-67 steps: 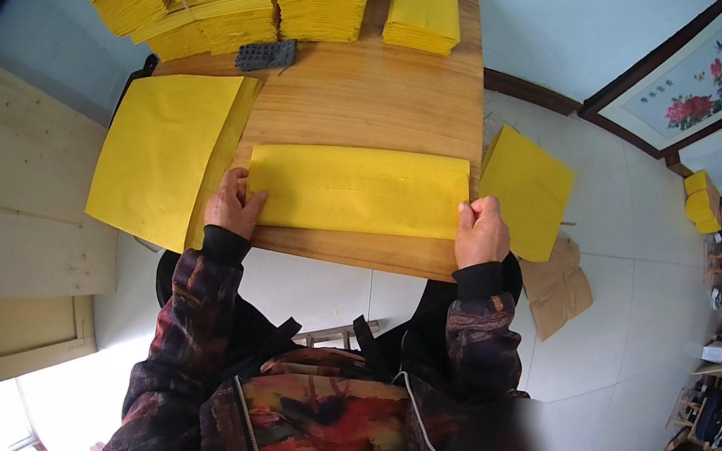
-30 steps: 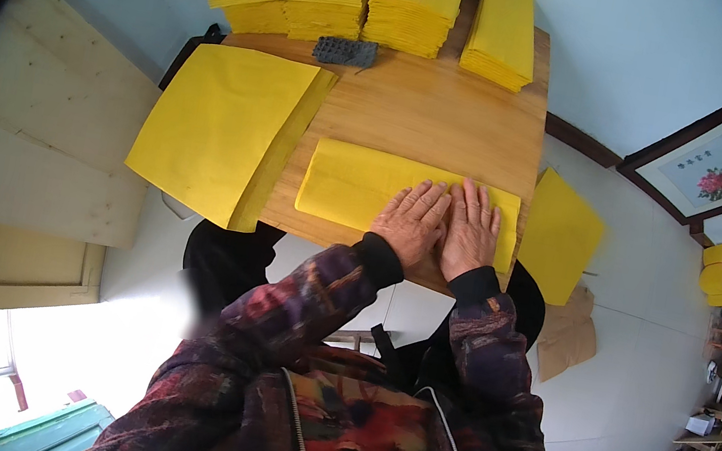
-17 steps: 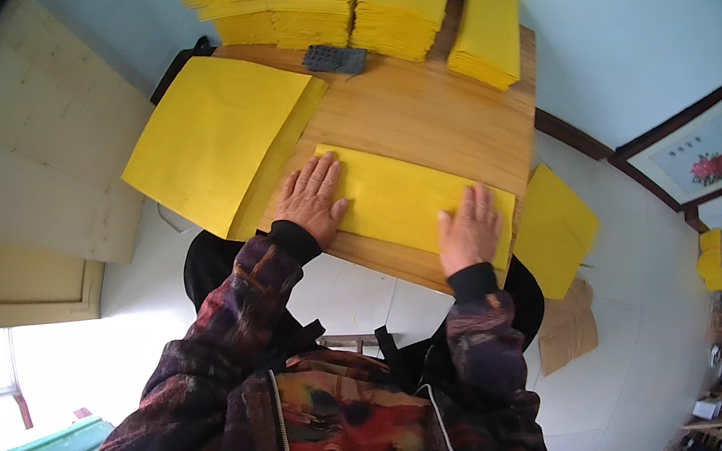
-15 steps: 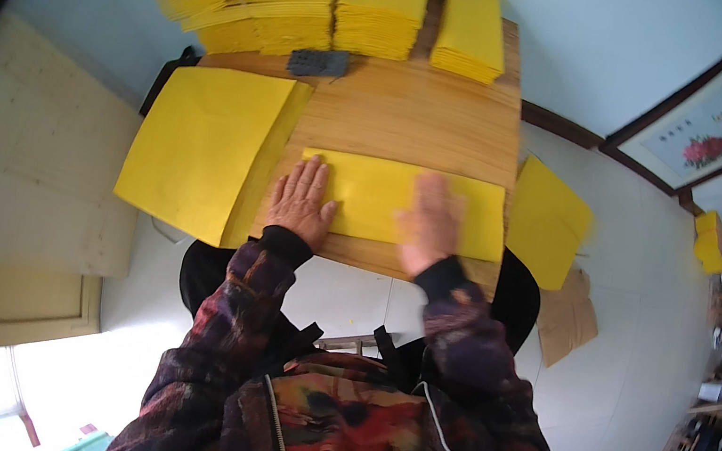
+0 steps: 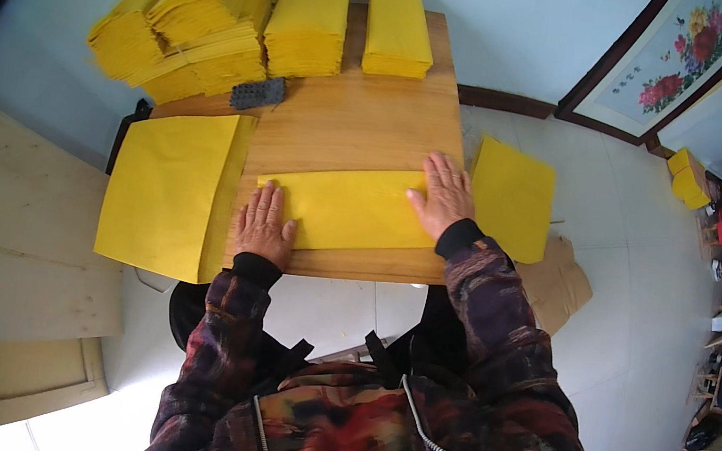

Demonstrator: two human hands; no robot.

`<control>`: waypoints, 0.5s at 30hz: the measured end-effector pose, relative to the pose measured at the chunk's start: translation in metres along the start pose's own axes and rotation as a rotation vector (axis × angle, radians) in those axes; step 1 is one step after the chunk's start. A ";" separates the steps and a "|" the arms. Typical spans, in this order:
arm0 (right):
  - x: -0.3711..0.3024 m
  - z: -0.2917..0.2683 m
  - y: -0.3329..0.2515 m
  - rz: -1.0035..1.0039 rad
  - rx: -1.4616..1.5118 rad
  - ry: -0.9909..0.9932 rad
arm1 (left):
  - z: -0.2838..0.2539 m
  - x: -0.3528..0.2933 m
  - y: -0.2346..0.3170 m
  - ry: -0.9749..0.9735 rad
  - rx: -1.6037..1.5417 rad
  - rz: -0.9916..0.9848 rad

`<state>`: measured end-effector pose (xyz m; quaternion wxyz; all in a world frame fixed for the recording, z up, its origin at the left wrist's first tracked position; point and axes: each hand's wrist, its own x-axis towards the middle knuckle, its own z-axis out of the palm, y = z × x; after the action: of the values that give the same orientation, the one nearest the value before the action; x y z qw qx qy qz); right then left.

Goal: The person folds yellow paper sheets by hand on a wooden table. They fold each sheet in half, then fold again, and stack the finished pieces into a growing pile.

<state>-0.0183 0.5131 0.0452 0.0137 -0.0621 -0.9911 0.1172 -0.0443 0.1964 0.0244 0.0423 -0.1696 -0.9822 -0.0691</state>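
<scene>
A folded yellow sheet (image 5: 352,209) lies flat on the wooden table (image 5: 349,128) in front of me. At its left end my left hand (image 5: 265,229) rests with its fingers stretched out, partly on the sheet and partly on the wood. My right hand (image 5: 445,199) presses flat on the right end, fingers extended, covering that end. To the left of my left hand lies a stack of large yellow sheets (image 5: 161,192), jutting past the table's left edge. Neither hand grips anything.
Bundles of folded yellow sheets (image 5: 212,0) are piled at the back left, beside two neater stacks (image 5: 307,21) (image 5: 398,31). A dark grey block (image 5: 257,93) sits near them. More yellow sheets (image 5: 511,198) and brown cardboard (image 5: 561,283) are beyond the right edge.
My right hand has slid to the sheet's right end and is no longer blurred. My left hand stays at the left end. The whole view has shifted and turned slightly.
</scene>
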 end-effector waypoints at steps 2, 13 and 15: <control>-0.001 -0.010 0.005 0.088 -0.019 -0.048 | 0.002 0.000 -0.001 0.017 -0.022 -0.001; -0.154 0.011 -0.065 -0.042 0.970 -0.338 | -0.022 -0.043 0.025 -0.097 -0.029 -0.085; -0.157 0.021 -0.062 0.284 1.332 -0.491 | -0.035 -0.064 0.032 -0.044 -0.020 -0.051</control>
<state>0.1286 0.4283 0.0369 -0.1899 -0.1408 -0.6661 0.7074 0.0287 0.2001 0.0556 0.0173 -0.1465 -0.9861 -0.0764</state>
